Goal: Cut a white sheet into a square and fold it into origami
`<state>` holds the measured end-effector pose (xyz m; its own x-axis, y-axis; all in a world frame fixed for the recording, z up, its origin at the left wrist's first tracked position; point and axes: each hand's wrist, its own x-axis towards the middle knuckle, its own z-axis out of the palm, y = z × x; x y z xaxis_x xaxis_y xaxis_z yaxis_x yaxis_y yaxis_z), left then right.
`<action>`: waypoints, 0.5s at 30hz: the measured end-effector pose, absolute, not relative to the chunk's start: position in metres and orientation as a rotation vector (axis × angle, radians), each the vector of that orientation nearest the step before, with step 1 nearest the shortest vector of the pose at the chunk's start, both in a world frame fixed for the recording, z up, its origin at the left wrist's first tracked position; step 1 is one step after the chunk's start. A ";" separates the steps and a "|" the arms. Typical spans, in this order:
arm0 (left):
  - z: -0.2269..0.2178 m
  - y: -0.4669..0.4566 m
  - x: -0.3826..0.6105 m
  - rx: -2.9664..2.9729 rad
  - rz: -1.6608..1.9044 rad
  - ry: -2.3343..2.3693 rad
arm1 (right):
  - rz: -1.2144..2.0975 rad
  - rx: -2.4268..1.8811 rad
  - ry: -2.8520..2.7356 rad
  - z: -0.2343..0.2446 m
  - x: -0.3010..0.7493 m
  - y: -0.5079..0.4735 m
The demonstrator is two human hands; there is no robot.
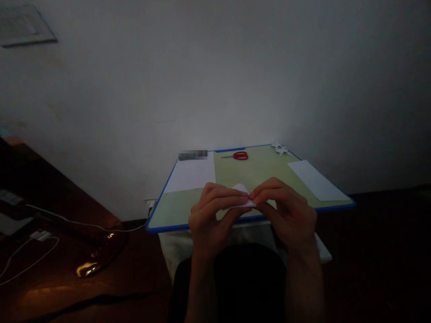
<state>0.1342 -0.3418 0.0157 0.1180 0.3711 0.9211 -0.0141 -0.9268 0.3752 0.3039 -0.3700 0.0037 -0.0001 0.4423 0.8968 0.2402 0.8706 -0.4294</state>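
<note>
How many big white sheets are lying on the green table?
2: the left sheet and the right sheet, one on each side. More may be stacked underneath. I didn't count the small paper between the left hand and right hand.

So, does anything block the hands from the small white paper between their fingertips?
Nothing visible does: the left hand and right hand both touch the small white paper directly. The red-handled metal scissors lie farther back, apart from them.

Left hand (213,216) and right hand (288,212) pinch white paper (247,204).
</note>
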 end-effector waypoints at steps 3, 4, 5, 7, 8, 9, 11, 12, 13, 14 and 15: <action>0.017 -0.342 0.133 2.109 1.879 0.345 | 0.191 -0.544 -1.575 0.003 0.302 -0.369; 0.017 -0.343 0.133 2.111 1.874 0.343 | 0.197 -0.543 -1.566 0.003 0.301 -0.369; 0.017 -0.343 0.132 2.113 1.869 0.343 | 0.202 -0.536 -1.555 0.003 0.301 -0.369; 0.018 -0.344 0.131 2.108 1.862 0.350 | 0.199 -0.515 -1.541 0.002 0.301 -0.369; 0.018 -0.344 0.131 2.105 1.859 0.356 | 0.188 -0.504 -1.542 0.002 0.301 -0.369; 0.018 -0.345 0.131 2.103 1.856 0.361 | 0.173 -0.498 -1.549 0.002 0.301 -0.369; 0.017 -0.344 0.131 2.101 1.854 0.365 | 0.145 -0.493 -1.565 0.002 0.301 -0.368; 0.016 -0.344 0.131 2.100 1.856 0.357 | 0.134 -0.492 -1.572 0.002 0.301 -0.368; 0.015 -0.343 0.131 2.092 1.861 0.347 | 0.125 -0.490 -1.572 0.002 0.301 -0.368; 0.013 -0.342 0.131 2.076 1.866 0.339 | 0.114 -0.486 -1.565 0.001 0.302 -0.367; 0.012 -0.341 0.131 2.052 1.874 0.335 | 0.101 -0.483 -1.551 0.001 0.302 -0.367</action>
